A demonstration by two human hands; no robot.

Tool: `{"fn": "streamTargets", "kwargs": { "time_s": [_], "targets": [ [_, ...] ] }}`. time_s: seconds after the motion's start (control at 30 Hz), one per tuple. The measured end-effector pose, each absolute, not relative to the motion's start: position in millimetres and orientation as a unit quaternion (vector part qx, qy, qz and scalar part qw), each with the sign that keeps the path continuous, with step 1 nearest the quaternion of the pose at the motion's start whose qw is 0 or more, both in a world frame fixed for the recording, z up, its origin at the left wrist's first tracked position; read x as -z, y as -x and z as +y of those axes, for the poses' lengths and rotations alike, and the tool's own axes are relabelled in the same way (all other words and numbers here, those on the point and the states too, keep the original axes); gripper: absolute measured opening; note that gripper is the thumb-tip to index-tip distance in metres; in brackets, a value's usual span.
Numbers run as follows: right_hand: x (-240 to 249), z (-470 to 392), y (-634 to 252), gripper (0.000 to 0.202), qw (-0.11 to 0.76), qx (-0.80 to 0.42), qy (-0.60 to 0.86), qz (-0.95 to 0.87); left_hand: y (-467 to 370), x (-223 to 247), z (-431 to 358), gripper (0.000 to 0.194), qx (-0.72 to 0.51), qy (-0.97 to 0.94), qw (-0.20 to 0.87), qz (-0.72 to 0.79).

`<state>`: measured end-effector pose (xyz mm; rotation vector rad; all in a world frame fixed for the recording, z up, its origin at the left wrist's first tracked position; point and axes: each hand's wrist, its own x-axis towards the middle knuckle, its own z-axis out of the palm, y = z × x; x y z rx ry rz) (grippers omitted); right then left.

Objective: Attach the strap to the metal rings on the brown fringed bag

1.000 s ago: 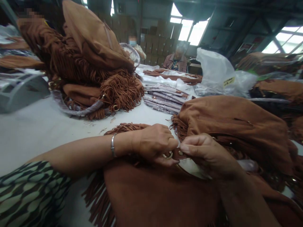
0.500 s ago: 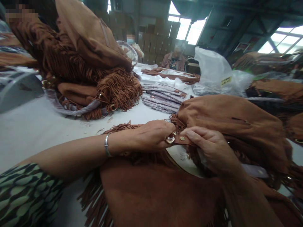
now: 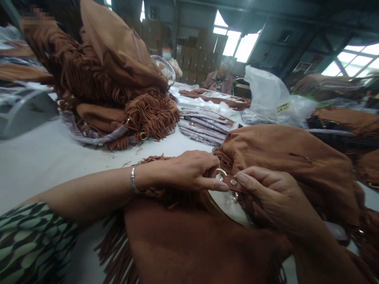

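Note:
A brown suede fringed bag point(image 3: 201, 244) lies in front of me on the white table point(image 3: 44, 157). My left hand point(image 3: 189, 171), a silver bangle on its wrist, pinches a gold metal ring point(image 3: 221, 172) at the end of a short brown strap tab point(image 3: 232, 182) with a gold rivet. My right hand point(image 3: 275, 201) grips the other end of that tab between thumb and fingers. A second brown suede bag point(image 3: 290, 165) bulges just behind my right hand, its fringe touching my left fingertips.
A tall heap of brown fringed bags point(image 3: 112, 86) stands at the back left. Flat plastic-wrapped packs point(image 3: 204, 126) lie mid-table, a clear plastic sack point(image 3: 272, 98) behind them. Two seated people point(image 3: 220, 79) work at the far end. More brown bags point(image 3: 349, 114) pile up on the right.
Both hands have kept hold of the strap tab and ring, lifting it off the bag and turning it; the ring now sits above my left index finger.

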<state>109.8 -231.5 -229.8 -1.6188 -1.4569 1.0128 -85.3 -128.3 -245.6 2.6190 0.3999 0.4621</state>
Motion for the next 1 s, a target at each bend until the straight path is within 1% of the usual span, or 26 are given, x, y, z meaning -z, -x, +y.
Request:
{"fn": "streamTargets", "kwargs": {
  "time_s": [0.1, 0.23, 0.3, 0.37, 0.43, 0.53, 0.67, 0.77, 0.87, 1.0],
  "targets": [
    [226.0, -233.9, -107.6, 0.041, 0.339, -0.415, 0.638, -0.553, 83.5, 248.2, -128.1, 0.042, -0.169, -0.965, 0.154, 0.128],
    [229.8, -230.8, -107.7, 0.042, 0.292, -0.46, 0.635, -0.548, 77.5, 256.5, -130.6, 0.042, -0.149, -0.983, 0.016, 0.108],
    [234.6, -227.6, -108.9, 0.041, 0.296, -0.466, 0.625, -0.552, 74.7, 260.0, -132.3, 0.041, -0.143, -0.984, -0.039, 0.104],
    [239.0, -224.9, -109.6, 0.041, 0.313, -0.464, 0.61, -0.561, 73.8, 259.3, -133.3, 0.036, -0.131, -0.984, -0.065, 0.103],
    [241.8, -223.5, -108.8, 0.04, 0.333, -0.456, 0.602, -0.565, 75.0, 254.0, -132.7, 0.031, -0.106, -0.986, -0.054, 0.114],
    [244.3, -222.9, -105.9, 0.035, 0.37, -0.482, 0.585, -0.538, 79.5, 244.5, -128.8, 0.028, -0.073, -0.989, 0.015, 0.125],
    [248.6, -220.5, -102.5, 0.035, 0.427, -0.543, 0.55, -0.469, 84.1, 246.1, -121.5, 0.03, -0.084, -0.985, 0.123, 0.087],
    [251.5, -216.8, -101.7, 0.035, 0.452, -0.559, 0.557, -0.416, 83.0, 254.5, -118.9, 0.031, -0.089, -0.98, 0.163, 0.069],
    [252.0, -213.7, -102.3, 0.033, 0.449, -0.558, 0.579, -0.39, 80.5, 258.7, -120.1, 0.031, -0.073, -0.981, 0.169, 0.069],
    [250.0, -212.8, -104.5, 0.034, 0.414, -0.584, 0.586, -0.379, 79.7, 256.8, -124.3, 0.029, -0.052, -0.982, 0.17, 0.069]
  ]
}}
